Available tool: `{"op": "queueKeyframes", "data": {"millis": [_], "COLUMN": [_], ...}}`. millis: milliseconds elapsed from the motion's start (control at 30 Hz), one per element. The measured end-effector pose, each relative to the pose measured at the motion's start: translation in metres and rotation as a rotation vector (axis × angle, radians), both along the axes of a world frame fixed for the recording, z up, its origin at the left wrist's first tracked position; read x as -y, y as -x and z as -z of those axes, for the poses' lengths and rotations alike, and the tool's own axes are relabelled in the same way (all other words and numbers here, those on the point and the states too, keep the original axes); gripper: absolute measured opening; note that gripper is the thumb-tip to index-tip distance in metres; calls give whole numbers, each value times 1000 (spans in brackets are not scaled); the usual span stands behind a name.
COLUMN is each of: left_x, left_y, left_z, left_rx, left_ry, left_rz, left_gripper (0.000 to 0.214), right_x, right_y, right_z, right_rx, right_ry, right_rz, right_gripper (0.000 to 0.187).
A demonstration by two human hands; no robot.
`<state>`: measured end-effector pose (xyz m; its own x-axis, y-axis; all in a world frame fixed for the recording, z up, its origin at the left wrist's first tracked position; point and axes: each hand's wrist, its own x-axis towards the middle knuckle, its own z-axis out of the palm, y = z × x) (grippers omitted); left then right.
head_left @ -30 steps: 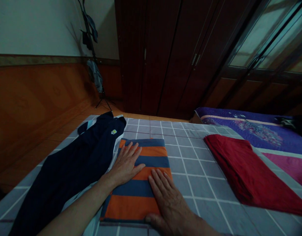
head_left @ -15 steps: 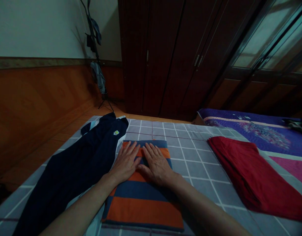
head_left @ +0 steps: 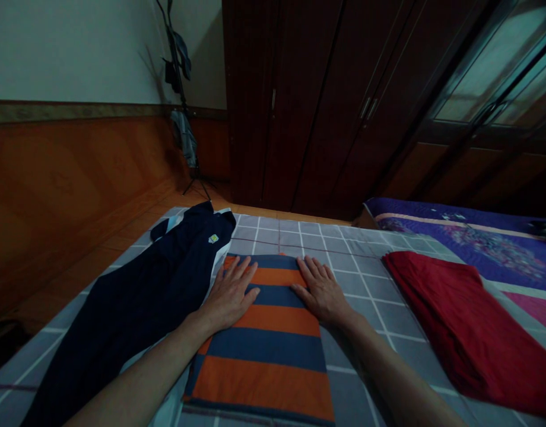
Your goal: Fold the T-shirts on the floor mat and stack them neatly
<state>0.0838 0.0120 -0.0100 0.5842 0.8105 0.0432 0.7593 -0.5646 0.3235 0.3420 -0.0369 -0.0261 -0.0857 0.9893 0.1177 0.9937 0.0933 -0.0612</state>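
A folded garment with orange and blue stripes [head_left: 266, 350] lies on the grey checked bedsheet [head_left: 353, 279] in front of me. My left hand [head_left: 228, 293] rests flat on its far left part, fingers spread. My right hand [head_left: 321, 290] lies flat on its far right edge, fingers stretched out. Both palms press down on the cloth and hold nothing.
A dark navy garment [head_left: 135, 314] stretches along the left of the bed. A folded red cloth [head_left: 460, 326] lies at the right, with a purple patterned quilt [head_left: 473, 237] behind it. Dark wooden wardrobe doors [head_left: 326, 101] stand beyond the bed. A clothes stand [head_left: 181, 107] is in the corner.
My right hand slid from the near right of the striped garment up to its middle, then out to its far right edge. My left hand stayed in place.
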Motion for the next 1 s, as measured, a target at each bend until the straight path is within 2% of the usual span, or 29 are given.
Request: {"op": "queueKeyframes", "data": {"millis": [433,500,600,733,867,1000], "left_x": [-1,-1,-1,-1,0,1], "left_y": [0,-1,-2,-1,-1,-1], "left_z": [1,0,0,2,0,-5], "left_rx": [56,69,71,62,48,45], "left_ry": [-23,-39,-49,-38,-15,17], "left_rz": [-2,-13,-20,-20,-16,-33], "left_gripper": [58,57,55,52,53,56], "right_x": [2,1,-2,-10,-16,-21], "right_y": [7,15,37,65,73,74], "right_z": [-7,-14,-22,-22,-16,-19], "right_rx": [20,27,12,-17,-5,20], "right_ry": [-14,-50,-76,-70,-38,-24], "right_rz": [18,9,-82,-216,-233,-195], "right_gripper": [72,70,66,68,71,64]}}
